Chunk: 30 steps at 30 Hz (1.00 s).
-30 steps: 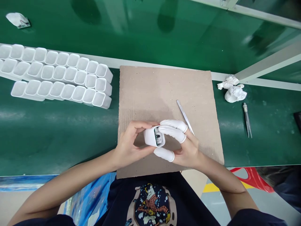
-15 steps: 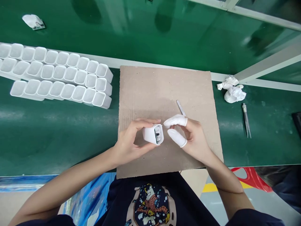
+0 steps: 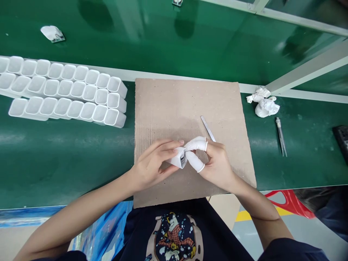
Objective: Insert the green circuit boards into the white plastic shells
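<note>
A small white plastic housing lies in the grip of my left hand, fingers over its top and thumb below. Its open end faces right, and something dark shows inside. White finger cots cover the thumb and index finger of my right hand. Those two fingertips pinch together at the housing's opening, touching its rim or what is in it; whatever they hold is hidden. Both hands are above a cardboard sheet. Behind my right hand lies a slim metal tool, its lower end covered by the hand.
Rows of white open housings stand at the left. To the right are crumpled white bits and metal tweezers. A small white piece with a board sits at the upper left. A frame post slants at the right.
My right hand has moved left, and its fingertips have closed at the housing's opening. My left fingers have shifted further over the housing. The view has shifted slightly.
</note>
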Available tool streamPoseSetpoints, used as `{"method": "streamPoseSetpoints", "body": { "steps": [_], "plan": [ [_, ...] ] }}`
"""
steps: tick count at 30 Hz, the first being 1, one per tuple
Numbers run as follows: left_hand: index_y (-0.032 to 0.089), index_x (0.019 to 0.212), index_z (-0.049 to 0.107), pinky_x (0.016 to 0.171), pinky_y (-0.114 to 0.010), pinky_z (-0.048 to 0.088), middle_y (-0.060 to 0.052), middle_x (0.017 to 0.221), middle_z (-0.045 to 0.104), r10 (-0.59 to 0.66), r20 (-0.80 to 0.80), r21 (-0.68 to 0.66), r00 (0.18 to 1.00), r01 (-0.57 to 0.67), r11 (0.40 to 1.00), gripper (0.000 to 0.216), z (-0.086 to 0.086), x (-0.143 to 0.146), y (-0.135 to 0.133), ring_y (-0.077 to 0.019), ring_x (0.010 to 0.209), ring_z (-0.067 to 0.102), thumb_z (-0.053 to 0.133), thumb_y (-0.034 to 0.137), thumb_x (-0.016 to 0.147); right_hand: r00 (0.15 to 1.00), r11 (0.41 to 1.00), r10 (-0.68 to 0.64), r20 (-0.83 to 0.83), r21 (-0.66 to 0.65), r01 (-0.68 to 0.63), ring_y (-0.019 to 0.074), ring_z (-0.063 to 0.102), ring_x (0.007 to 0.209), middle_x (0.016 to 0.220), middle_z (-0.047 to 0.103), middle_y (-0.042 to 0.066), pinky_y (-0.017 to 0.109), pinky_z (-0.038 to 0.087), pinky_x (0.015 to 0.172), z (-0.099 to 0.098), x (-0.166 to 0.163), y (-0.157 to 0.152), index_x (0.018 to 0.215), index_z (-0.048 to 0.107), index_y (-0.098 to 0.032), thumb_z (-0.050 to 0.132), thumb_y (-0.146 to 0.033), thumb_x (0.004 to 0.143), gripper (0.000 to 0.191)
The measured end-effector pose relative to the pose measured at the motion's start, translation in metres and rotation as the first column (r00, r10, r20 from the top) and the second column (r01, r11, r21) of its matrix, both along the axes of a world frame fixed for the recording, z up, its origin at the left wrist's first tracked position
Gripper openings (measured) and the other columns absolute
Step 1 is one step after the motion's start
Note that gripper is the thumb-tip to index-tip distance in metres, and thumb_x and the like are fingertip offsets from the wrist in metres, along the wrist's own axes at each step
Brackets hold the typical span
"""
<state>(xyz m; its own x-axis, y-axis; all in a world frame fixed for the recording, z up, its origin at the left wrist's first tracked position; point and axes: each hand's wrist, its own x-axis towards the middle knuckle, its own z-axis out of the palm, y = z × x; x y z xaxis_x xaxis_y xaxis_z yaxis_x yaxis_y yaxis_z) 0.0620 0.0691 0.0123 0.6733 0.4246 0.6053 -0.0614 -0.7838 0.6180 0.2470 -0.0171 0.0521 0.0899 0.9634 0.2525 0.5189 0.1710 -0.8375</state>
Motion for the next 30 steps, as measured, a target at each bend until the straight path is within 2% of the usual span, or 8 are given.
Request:
{"method": "streamPoseSetpoints", "body": {
  "steps": [5, 12, 18, 26, 30],
  "plan": [
    [0.023, 0.122, 0.052, 0.084, -0.043, 0.064, -0.014, 0.124, 0.071, 0.002, 0.002, 0.036, 1.0, -0.002, 0.999, 0.043, -0.0008, 0.0004, -0.0001, -0.0242, 0.112, 0.07, 0.074, 0.017, 0.086, 0.999, 1.0, -0.003, 0.033, 0.005, 0.003, 0.0125, 0.067, 0.072, 0.081, 0.071, 0.001, 0.026, 0.054, 0.066, 0.0015, -0.0012, -0.0004, 0.088, 0.065, -0.021, 0.057, -0.012, 0.09, 0.012],
    [0.02, 0.115, 0.058, 0.081, -0.043, 0.065, -0.015, 0.12, 0.073, 0.007, -0.102, 0.021, 0.995, -0.005, 1.0, 0.03, 0.0015, -0.0016, 0.0, -0.0253, 0.11, 0.071, 0.072, 0.021, 0.089, 1.0, 1.0, 0.001, 0.018, 0.001, -0.001, 0.0132, 0.067, 0.073, 0.081, 0.071, 0.001, 0.026, 0.054, 0.068, 0.0019, -0.0014, -0.0012, 0.088, 0.066, -0.02, 0.062, -0.015, 0.089, 0.007],
    [0.021, 0.124, 0.051, 0.084, -0.043, 0.064, -0.016, 0.121, 0.072, -0.005, -0.013, 0.044, 1.0, 0.006, 0.999, 0.043, -0.0014, -0.0006, -0.0002, -0.0246, 0.112, 0.07, 0.072, 0.018, 0.088, 0.999, 1.0, 0.007, -0.038, -0.015, -0.008, 0.0125, 0.068, 0.073, 0.08, 0.071, -0.001, 0.025, 0.054, 0.067, 0.0009, 0.0007, -0.0005, 0.087, 0.067, -0.021, 0.063, -0.014, 0.09, 0.009],
    [0.022, 0.123, 0.052, 0.082, -0.043, 0.065, -0.016, 0.123, 0.071, -0.008, -0.035, 0.065, 0.999, 0.01, 0.998, 0.044, -0.0058, -0.0003, -0.0013, -0.0253, 0.111, 0.071, 0.074, 0.017, 0.086, 1.0, 0.999, -0.007, -0.015, -0.044, 0.006, 0.0116, 0.064, 0.065, 0.074, 0.069, -0.002, 0.024, 0.051, 0.062, 0.0022, -0.0009, 0.0002, 0.081, 0.067, -0.021, 0.064, -0.014, 0.089, 0.011],
    [0.023, 0.128, 0.05, 0.086, -0.044, 0.064, -0.014, 0.124, 0.072, -0.028, 0.03, -0.019, 0.999, 0.029, 0.999, 0.052, -0.0072, 0.0014, -0.0004, -0.0243, 0.114, 0.07, 0.076, 0.016, 0.084, 0.994, 0.999, 0.028, -0.103, -0.041, -0.032, 0.0131, 0.068, 0.07, 0.08, 0.073, 0.0, 0.026, 0.053, 0.065, 0.0014, 0.0027, 0.0015, 0.084, 0.07, -0.021, 0.062, -0.018, 0.091, 0.011]
  ]
}}
